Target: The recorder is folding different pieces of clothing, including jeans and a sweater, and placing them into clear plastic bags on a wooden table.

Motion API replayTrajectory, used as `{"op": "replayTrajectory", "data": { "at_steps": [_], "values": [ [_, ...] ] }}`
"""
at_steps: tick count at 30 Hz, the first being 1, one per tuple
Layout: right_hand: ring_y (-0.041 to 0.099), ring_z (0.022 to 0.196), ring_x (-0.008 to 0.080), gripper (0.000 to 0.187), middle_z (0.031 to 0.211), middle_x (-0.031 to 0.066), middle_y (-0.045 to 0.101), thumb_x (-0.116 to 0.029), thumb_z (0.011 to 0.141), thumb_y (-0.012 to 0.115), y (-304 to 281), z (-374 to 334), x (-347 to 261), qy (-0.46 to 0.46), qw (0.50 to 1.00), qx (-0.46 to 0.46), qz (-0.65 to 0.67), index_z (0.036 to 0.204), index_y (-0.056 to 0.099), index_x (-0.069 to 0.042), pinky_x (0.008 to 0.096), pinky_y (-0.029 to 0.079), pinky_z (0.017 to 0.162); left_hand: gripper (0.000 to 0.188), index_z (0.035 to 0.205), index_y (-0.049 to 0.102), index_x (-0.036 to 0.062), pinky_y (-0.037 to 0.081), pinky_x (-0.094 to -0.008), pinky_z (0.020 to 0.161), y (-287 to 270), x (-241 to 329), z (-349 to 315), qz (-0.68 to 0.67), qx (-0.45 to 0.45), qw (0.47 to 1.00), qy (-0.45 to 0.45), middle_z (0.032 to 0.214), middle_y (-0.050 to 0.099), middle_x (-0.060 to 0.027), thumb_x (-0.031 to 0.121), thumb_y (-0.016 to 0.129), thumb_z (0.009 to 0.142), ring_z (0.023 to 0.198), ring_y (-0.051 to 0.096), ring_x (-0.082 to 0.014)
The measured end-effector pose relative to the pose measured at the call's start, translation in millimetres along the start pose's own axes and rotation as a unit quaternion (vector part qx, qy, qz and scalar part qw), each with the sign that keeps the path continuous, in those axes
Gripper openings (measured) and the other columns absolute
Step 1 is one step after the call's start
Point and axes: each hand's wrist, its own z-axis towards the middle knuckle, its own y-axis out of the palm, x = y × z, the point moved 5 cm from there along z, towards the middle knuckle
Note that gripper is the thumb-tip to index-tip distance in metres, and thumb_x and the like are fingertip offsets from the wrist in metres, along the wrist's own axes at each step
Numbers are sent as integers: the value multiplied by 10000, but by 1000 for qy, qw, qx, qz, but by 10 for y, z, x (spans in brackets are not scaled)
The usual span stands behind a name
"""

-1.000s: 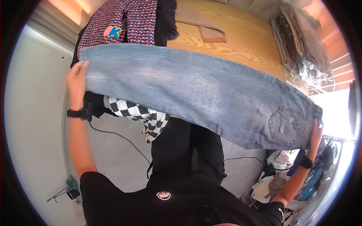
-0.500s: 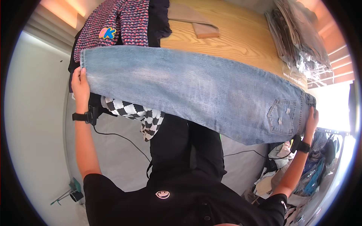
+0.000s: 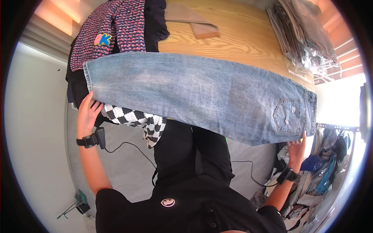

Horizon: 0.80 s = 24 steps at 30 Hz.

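A pair of faded blue jeans (image 3: 194, 89) lies lengthwise across the table, folded along its length, with the hem on the left and the waistband and a back pocket on the right. At the near corner of the hem, my left hand (image 3: 89, 110) has its thumb against the denim and its fingers spread apart. My right hand (image 3: 296, 152) is at the near edge by the waistband, its thumb over the denim and its fingers bent at the edge. A black-and-white checkered cloth (image 3: 130, 116) hangs out from under the jeans, beside my left hand.
A pink-and-navy knitted garment (image 3: 126, 29) and dark cloth lie at the far left. Beyond the jeans is a tan garment (image 3: 190, 21) on the wooden table (image 3: 233, 31). Plastic-wrapped clothes (image 3: 301, 37) are stacked at far right; heaped clothing (image 3: 311, 186) is below right.
Both hands have moved toward me along the jeans' ends, down to the near edge. The right hand has left the waistband's end. The jeans stay flat.
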Motion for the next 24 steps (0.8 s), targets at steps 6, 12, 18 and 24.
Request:
{"op": "replayTrajectory", "data": {
  "at_steps": [6,12,18,24],
  "values": [
    [451,1211,230,521,1350,52,442,-379,924,535,464,-552,362,106,971,-171,132,1335,377,-101,400,343,997,352,1168,514,9,406,-323,959,-14,-206,-32,-282,-43,958,2,1202,521,-85,202,619,892,1148,473,-191],
    [510,1160,213,412,1275,63,522,-237,932,547,908,-711,392,95,964,-217,119,1281,428,-55,395,407,967,409,1264,438,27,328,-399,1033,651,-173,-231,-363,-100,925,44,1247,518,-108,190,559,910,1179,461,-254],
    [637,940,203,246,1076,113,630,-97,907,561,995,-795,360,83,973,-170,130,1108,559,44,324,529,797,368,1272,434,24,401,-390,996,1065,-324,-412,-276,-133,951,32,1274,514,-98,89,530,923,1181,490,-233],
    [653,871,209,227,1034,131,636,-49,882,575,945,-917,314,41,979,-169,105,1077,563,68,320,556,741,311,1184,506,5,453,-326,929,757,-295,-429,-205,-84,962,160,1198,563,-109,11,569,880,1110,539,-200]
  ]
}}
